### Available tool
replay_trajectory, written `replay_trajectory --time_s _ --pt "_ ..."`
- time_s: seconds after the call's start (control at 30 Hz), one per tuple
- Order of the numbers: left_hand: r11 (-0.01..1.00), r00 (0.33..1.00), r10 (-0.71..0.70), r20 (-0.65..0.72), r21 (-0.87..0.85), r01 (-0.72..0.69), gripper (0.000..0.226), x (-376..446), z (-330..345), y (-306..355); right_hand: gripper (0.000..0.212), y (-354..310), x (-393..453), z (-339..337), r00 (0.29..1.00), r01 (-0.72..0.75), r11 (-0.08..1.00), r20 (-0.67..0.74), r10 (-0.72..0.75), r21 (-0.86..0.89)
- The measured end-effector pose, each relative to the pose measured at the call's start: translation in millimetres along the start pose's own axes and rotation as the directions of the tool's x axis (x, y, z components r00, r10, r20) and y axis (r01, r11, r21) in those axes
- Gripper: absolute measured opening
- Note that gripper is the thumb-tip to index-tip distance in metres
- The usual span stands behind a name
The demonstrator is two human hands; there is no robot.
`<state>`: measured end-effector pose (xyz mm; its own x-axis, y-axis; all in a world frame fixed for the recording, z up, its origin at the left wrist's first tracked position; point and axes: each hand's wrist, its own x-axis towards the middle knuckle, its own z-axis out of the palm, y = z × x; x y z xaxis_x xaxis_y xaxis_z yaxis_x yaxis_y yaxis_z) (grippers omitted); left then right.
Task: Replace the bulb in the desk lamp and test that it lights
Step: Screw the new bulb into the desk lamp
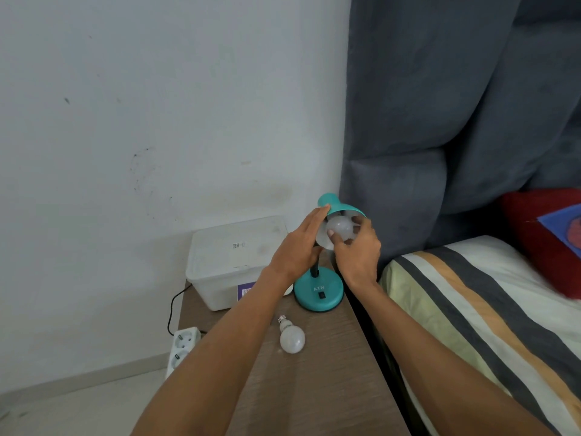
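Fingertips of the right hand (356, 250) close around the dome of the white bulb (339, 228) that sits in the mouth of the teal lamp shade (341, 209), thumb on its near side and the other fingers curled over its right; whether the bulb is going in or coming out cannot be told. On the left, the left hand (298, 245) lies flat and loosely spread against the shade's rim, fingertips touching the teal edge, steadying it without gripping. A bulb like this is probably light, smooth and brittle, so the best hold is likely a gentle ring of fingertips around its widest part, turning without squeezing, while the shade is braced because its black neck (315, 265) looks flexible. The bulb lies directly inside the right hand's grasp, its base hidden within the shade. Below, the round teal lamp base (319, 294) with its black switch (320, 295) stands on the wooden bedside table (314, 388), and a second white bulb (291, 336) lies loose on the tabletop, nearer and to the left of the base.
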<state>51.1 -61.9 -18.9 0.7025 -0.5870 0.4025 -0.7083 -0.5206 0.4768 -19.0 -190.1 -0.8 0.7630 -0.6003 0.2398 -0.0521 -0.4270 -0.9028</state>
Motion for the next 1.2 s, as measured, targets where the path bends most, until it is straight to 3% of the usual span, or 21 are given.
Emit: replay_trajectory --time_s 0.13,0.4,0.53,0.63,0.77,0.93,1.03,1.2 --pt "1.000 1.000 0.010 -0.005 -0.001 -0.010 0.084 0.0 -1.3 1.0 0.050 -3.1 0.4 -1.0 0.993 -0.115 0.993 0.017 0.114 0.013" --pt "1.000 1.000 -0.014 0.009 0.011 0.014 0.089 0.3 1.1 0.1 0.058 -2.9 -0.3 1.1 0.989 0.145 0.974 0.045 -0.139 -0.176" --pt "0.999 1.000 -0.015 0.013 0.036 0.015 0.087 1.1 0.7 3.1 0.049 -7.8 0.9 -0.6 0.999 -0.015 0.998 0.030 0.017 -0.067" --pt "0.999 1.000 -0.022 0.018 0.050 0.021 0.089 -0.9 1.0 3.3 0.050 -9.3 1.4 -4.7 0.998 -0.044 0.998 0.049 0.047 -0.054" --pt "0.997 0.999 -0.026 0.034 0.075 0.024 0.090 -2.8 -5.8 5.0 0.059 -12.4 -3.3 -8.0 0.999 0.043 0.985 0.015 -0.041 -0.167" --pt "0.991 0.999 -0.042 0.028 0.132 0.038 0.102 -10.5 -20.3 15.6 0.034 -26.4 -15.5 -16.4 0.981 0.151 0.951 -0.077 -0.178 -0.269" --pt "0.989 0.994 -0.104 -0.028 0.103 0.107 0.103 -26.1 -34.5 13.3 0.020 -37.4 -20.9 -11.1 0.966 0.246 0.945 -0.028 -0.258 -0.217" --pt "0.946 0.944 -0.302 -0.132 0.080 0.314 0.089 -62.5 -65.3 -16.3 0.019 -54.5 -31.8 27.2 0.930 0.332 0.938 0.202 -0.307 -0.102"
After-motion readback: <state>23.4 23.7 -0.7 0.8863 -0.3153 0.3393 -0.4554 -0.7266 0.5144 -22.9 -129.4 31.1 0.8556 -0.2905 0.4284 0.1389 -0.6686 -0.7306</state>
